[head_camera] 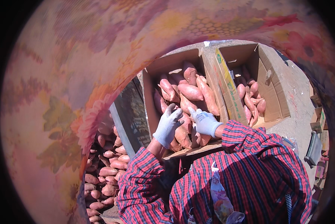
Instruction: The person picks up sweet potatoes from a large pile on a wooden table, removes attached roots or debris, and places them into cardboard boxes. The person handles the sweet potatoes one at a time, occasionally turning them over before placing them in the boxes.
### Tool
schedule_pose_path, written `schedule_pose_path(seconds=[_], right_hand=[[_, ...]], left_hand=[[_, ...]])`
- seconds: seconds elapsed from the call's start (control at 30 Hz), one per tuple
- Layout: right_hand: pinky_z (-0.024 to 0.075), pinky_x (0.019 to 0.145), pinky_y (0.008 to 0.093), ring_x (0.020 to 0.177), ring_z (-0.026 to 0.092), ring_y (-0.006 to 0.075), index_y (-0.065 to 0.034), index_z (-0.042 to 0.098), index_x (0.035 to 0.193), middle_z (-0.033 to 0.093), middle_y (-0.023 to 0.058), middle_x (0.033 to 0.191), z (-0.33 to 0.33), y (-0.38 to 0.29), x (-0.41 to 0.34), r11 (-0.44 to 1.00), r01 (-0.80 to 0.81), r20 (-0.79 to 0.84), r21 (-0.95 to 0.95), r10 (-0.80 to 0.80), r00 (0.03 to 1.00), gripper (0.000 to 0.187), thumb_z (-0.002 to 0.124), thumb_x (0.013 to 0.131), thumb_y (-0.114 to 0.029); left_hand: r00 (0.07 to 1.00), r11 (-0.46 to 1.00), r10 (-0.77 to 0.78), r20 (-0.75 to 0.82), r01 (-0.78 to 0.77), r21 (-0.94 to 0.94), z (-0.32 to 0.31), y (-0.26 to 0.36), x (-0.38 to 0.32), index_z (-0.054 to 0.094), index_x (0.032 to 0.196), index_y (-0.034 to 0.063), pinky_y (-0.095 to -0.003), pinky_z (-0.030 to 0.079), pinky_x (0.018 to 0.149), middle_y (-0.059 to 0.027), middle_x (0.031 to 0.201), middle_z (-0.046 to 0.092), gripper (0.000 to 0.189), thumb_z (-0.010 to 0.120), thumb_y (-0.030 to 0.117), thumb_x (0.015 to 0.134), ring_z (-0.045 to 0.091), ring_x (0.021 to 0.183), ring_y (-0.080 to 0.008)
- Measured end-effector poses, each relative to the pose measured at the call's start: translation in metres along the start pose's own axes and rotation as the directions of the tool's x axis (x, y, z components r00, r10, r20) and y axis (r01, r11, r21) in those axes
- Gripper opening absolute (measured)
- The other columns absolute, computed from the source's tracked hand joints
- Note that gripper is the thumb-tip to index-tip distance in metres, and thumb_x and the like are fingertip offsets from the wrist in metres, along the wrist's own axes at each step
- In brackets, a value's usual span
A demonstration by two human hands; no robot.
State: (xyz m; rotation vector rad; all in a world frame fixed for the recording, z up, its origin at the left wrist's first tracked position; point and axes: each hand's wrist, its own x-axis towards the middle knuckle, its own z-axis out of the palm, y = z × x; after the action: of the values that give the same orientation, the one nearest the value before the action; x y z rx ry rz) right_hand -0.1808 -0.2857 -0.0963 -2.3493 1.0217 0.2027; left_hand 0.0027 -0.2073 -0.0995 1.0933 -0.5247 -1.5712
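Observation:
My left hand (168, 127), in a white knit glove with grey fingertips, is over the near half of a cardboard box (215, 84) of pink-skinned sweet potatoes. Its fingers are apart and bent, with nothing seen between them. Beside it my right hand (206, 122), in a matching glove with print on its back, rests palm down over the potatoes. Its index finger points toward a sweet potato (186, 103) in the middle of the box; the other fingers are hidden beneath the hand. A plump sweet potato (190, 92) and a long one (208, 95) lie farther back.
To the right stands a second open carton (274, 98) with smaller sweet potatoes (251, 100) in it. A heap of loose sweet potatoes (108, 179) lies at left, beyond a grey metal bar (122, 130). Flowered fabric (100, 56) rims the view. A dark crate (313, 148) sits far right.

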Motion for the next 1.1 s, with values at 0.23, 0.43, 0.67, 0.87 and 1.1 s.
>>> schedule_pose_path(seconds=[0.23, 0.43, 0.67, 0.87, 1.1], right_hand=[[0.0467, 0.096, 0.0353, 0.115, 0.057, 0.0271, -0.0002, 0.041, 0.141, 0.055, 0.0244, 0.126, -0.025, 0.017, -0.013, 0.781, 0.239, -0.319, 0.577, -0.054, 0.946, 0.059, 0.060, 0.092, -0.026], [0.0508, 0.087, 0.0364, 0.106, 0.064, 0.0281, 0.0012, 0.049, 0.132, 0.062, 0.0210, 0.119, -0.093, 0.000, 0.012, 0.676, 0.351, -0.302, 0.648, -0.195, 0.933, 0.060, 0.063, 0.092, -0.042], [0.0479, 0.089, 0.0500, 0.106, 0.063, 0.0388, -0.0069, 0.049, 0.126, 0.064, 0.0233, 0.112, -0.036, 0.040, 0.107, 0.944, 0.091, -0.164, -0.318, -0.149, 0.975, 0.057, 0.061, 0.082, -0.041], [0.0479, 0.086, 0.0521, 0.102, 0.064, 0.0410, -0.0046, 0.055, 0.116, 0.064, 0.0243, 0.111, -0.019, 0.043, 0.140, 0.989, 0.075, -0.241, -0.131, -0.105, 0.965, 0.047, 0.061, 0.080, -0.034], [0.0437, 0.096, 0.0498, 0.110, 0.056, 0.0469, 0.0020, 0.047, 0.130, 0.056, 0.0335, 0.120, -0.022, 0.050, 0.138, 0.971, 0.036, -0.380, 0.236, 0.058, 0.923, 0.071, 0.061, 0.085, -0.052]], left_hand=[[0.985, 0.967, -0.073, -0.157, 0.108, 0.229, 0.060, 0.026, -0.065, 0.032, 0.147, -0.0011, -0.0363, 0.041, 0.103, -0.0137, 0.136, 0.048, 0.076, 0.067, 0.035, 0.090, 0.046, 0.126, -0.0233], [0.995, 0.967, -0.102, 0.018, 0.104, -0.232, 0.061, -0.018, -0.085, 0.040, 0.143, 0.0020, -0.0371, 0.044, 0.101, -0.0117, 0.133, 0.055, 0.064, 0.062, 0.037, 0.094, 0.055, 0.120, -0.0228], [0.997, 0.837, -0.024, -0.067, -0.016, -0.547, 0.077, -0.028, -0.106, 0.046, 0.137, 0.0063, -0.0380, 0.050, 0.094, -0.0097, 0.126, 0.059, 0.046, 0.053, 0.033, 0.100, 0.059, 0.112, -0.0229], [0.976, 0.878, 0.035, -0.215, -0.133, -0.460, 0.072, -0.079, -0.122, 0.047, 0.134, 0.0050, -0.0401, 0.049, 0.089, -0.0122, 0.121, 0.059, 0.048, 0.049, 0.039, 0.100, 0.059, 0.105, -0.0257], [0.990, 0.570, 0.049, -0.132, -0.136, -0.810, 0.089, -0.076, -0.125, 0.050, 0.129, 0.0027, -0.0432, 0.050, 0.078, -0.0167, 0.105, 0.063, 0.055, 0.048, 0.048, 0.099, 0.062, 0.085, -0.0295]])
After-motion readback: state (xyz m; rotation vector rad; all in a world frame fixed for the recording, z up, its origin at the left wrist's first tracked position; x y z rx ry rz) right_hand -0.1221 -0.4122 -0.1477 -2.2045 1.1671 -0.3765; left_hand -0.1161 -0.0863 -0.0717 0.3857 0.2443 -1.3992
